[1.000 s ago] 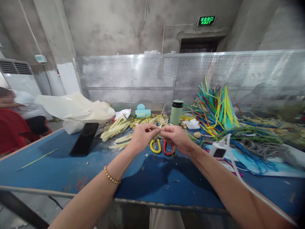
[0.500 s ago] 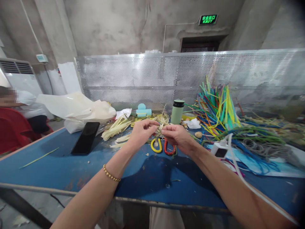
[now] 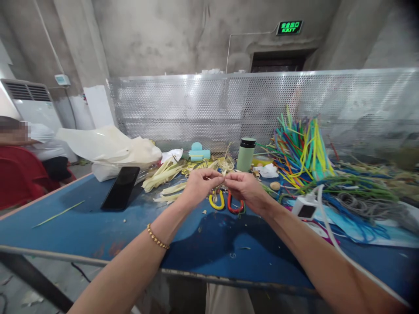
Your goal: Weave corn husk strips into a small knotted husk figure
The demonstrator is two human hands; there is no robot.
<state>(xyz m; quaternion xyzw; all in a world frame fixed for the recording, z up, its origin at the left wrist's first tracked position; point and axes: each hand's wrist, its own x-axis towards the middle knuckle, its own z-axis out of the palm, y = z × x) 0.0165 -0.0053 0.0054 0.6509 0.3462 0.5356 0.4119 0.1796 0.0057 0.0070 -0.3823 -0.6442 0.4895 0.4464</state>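
Note:
Over the middle of the blue table (image 3: 203, 244), my left hand (image 3: 201, 187) and my right hand (image 3: 247, 187) meet at the fingertips. Both are closed in a pinch. Whatever lies between the fingers is too small and covered to make out. Just below them rest a yellow loop (image 3: 216, 205) and a red loop (image 3: 235, 208), which look like scissor handles; the rest is hidden behind the hands. Pale dried husk strips (image 3: 163, 176) lie to the left of my left hand. A green tumbler (image 3: 245, 157) with a black-banded lid stands behind my right hand.
A black phone (image 3: 120, 188) and a plastic bag (image 3: 126, 152) are on the left. Right of the hands are bundled coloured strips (image 3: 314, 152), green cords (image 3: 353, 185) and a white charger (image 3: 305, 207) with its cable. A perforated metal screen (image 3: 183, 102) closes the back. Someone sits at far left.
My fingertips have drawn together, with my left hand shifting slightly right and down. The whole view has moved a little, so the table things appear slightly further right.

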